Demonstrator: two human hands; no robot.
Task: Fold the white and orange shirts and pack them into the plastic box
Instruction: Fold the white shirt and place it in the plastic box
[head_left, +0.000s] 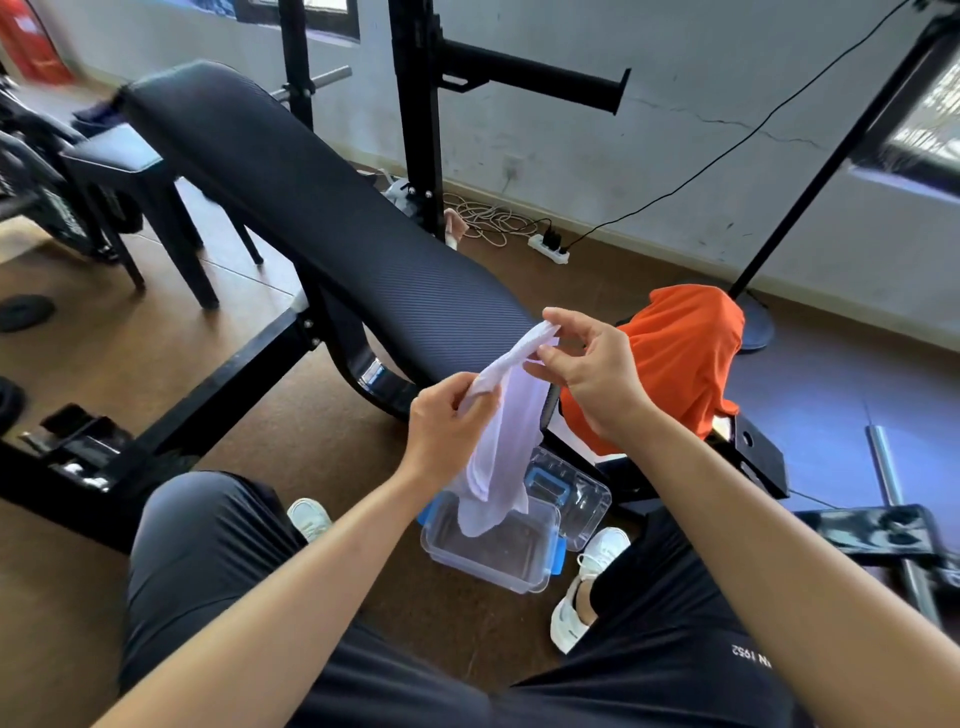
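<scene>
A white shirt (501, 441) hangs bunched in the air in front of me. My left hand (449, 423) grips its upper left edge, and my right hand (589, 366) pinches its top end between thumb and fingers. Its lower end dangles over the open clear plastic box (491, 564) with blue latches, which stands on the floor between my feet. The box's lid (584, 493) lies tilted just behind it. The orange shirt (680, 353) is draped over the near end of the bench, behind my right hand.
A black padded weight bench (311, 197) slopes from the upper left toward me. A black rack (415, 104), a lamp stand (831, 171), a power strip (548, 247) with cables, a stool (140, 171) and a steel bar (893, 499) surround it. My knees fill the bottom.
</scene>
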